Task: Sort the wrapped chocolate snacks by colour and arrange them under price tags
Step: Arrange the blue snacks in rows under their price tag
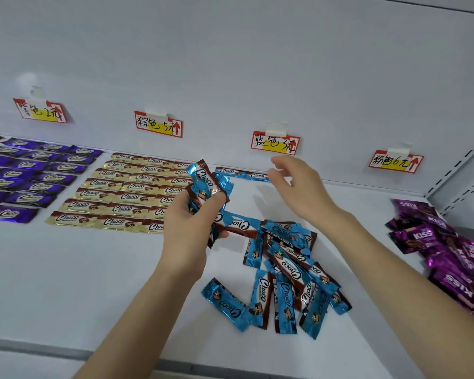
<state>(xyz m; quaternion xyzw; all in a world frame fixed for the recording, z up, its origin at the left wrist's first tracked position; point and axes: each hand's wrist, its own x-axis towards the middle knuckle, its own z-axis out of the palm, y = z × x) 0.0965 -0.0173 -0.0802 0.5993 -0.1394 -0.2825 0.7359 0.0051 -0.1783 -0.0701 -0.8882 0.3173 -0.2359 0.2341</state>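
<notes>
"choco" on blue foil wrappers (288, 272), gold foil wrappers (121, 192), purple foil wrappers (25, 173); "kiss" on magenta foil packets (424, 236); red-yellow paper price tags (275, 143): 棕色5元, 蓝色3元, 粉色6元.

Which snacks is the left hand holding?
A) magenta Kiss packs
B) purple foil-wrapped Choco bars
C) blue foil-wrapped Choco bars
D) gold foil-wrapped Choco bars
C: the left hand grips a bunch of blue foil-wrapped Choco bars, fingers curled round them.

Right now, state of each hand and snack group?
left hand, grips a bunch of blue snacks
right hand, empty, fingers relaxed
blue row, two laid flat at back
blue pile, loose jumbled heap
gold snacks, laid in neat rows
purple snacks, laid in neat rows
Kiss packs, loose heap
</notes>
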